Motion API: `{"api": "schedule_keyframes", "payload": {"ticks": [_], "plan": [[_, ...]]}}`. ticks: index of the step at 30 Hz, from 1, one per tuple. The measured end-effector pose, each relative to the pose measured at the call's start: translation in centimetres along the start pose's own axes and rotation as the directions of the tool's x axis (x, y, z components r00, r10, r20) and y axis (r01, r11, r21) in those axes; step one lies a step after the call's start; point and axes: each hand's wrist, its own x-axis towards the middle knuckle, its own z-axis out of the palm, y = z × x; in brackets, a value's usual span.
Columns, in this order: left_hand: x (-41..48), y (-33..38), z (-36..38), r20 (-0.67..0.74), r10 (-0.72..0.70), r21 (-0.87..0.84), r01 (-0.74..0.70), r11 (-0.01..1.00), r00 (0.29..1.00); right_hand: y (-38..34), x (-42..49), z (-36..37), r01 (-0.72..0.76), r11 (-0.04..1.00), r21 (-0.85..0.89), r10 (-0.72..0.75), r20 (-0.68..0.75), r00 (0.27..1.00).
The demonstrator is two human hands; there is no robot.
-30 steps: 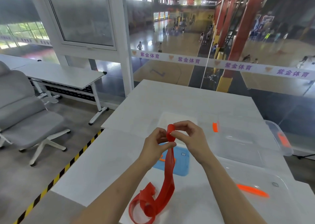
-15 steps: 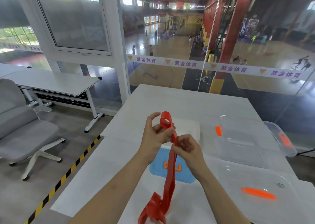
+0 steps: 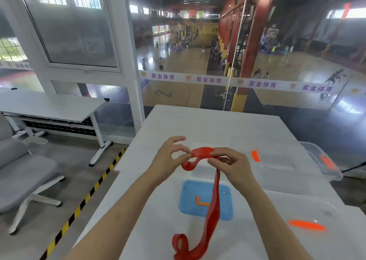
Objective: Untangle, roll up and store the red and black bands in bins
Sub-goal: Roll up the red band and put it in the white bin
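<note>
Left hand: pinched the top stretch of the red band, raised above the surface.
Right hand: pinched the same stretch, just beside.
Lower end: hung down, lay curled on the surface.

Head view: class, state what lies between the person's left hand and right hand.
An arched stretch of the flat red elastic band, pinched by the left hand and the right hand; the head view shows it.
</note>
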Motion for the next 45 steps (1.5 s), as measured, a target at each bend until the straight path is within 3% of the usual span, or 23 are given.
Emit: {"api": "schedule_keyframes", "payload": {"ticks": [5,8,11,20,27,36,41,45], "plan": [[0.3,0.9,-0.1,0.102,0.016,-0.028,-0.013,1.000,0.995,-1.3,0.5,-0.6,0.118,0.977,-0.175,-0.104,0.085,0.991],[0.7,1.6,0.3,0.177,0.001,0.059,-0.011,0.998,0.984,-1.8,0.5,-0.7,0.197,0.940,-0.278,-0.154,0.170,0.973],[1.1,1.7,0.7,0.250,-0.004,0.124,-0.028,0.992,0.968,-2.5,0.4,-0.9,0.222,0.937,-0.269,-0.163,0.225,0.961],[0.6,1.8,1.2,0.297,-0.033,-0.027,0.043,0.999,0.954,-1.5,-0.3,-1.1,0.092,0.979,-0.179,-0.057,0.193,0.980],[0.2,2.4,1.4,0.220,-0.015,-0.076,0.032,0.997,0.975,-0.6,-0.7,-1.1,0.027,0.998,-0.049,-0.020,0.129,0.991],[0.1,3.8,0.8,0.033,-0.054,-0.382,0.062,0.922,0.998,1.4,-2.8,1.5,-0.092,0.983,0.159,0.089,0.032,0.996],[0.7,4.7,0.4,-0.029,-0.096,-0.521,0.067,0.851,0.995,1.2,-2.2,2.6,-0.030,0.993,0.115,0.047,-0.146,0.988],[0.9,5.9,0.6,-0.073,-0.073,-0.510,0.026,0.860,0.995,-0.2,-1.6,2.5,-0.034,0.993,0.111,0.048,-0.125,0.991]]}}
